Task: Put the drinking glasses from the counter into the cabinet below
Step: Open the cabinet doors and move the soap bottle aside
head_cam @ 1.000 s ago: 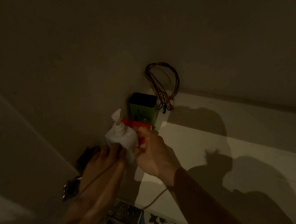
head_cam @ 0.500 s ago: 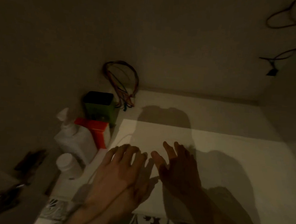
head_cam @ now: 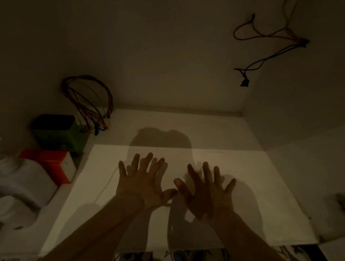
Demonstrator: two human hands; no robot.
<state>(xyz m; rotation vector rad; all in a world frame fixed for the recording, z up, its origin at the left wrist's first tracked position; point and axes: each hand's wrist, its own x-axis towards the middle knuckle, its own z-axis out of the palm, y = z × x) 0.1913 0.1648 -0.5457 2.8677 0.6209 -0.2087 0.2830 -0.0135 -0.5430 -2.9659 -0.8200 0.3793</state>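
Note:
I look into a dim cabinet with a pale shelf floor (head_cam: 245, 175). My left hand (head_cam: 142, 181) and my right hand (head_cam: 208, 191) hover side by side over the middle of that floor. Both are empty, palms down, fingers spread wide. Their thumbs nearly touch. No drinking glass shows anywhere in view.
Along the left wall stand a green box (head_cam: 60, 133), a red and white carton (head_cam: 52, 163), a white spray bottle (head_cam: 17, 177) and a small white jar (head_cam: 11, 211). Coloured wires (head_cam: 88, 101) hang in the back left corner, a dark cable (head_cam: 273, 47) at the upper right. Patterned floor tiles (head_cam: 190, 256) show below the shelf edge.
One second ago both hands held the white bottle by the left wall. They let it go, moved right to the shelf's middle, and spread their fingers.

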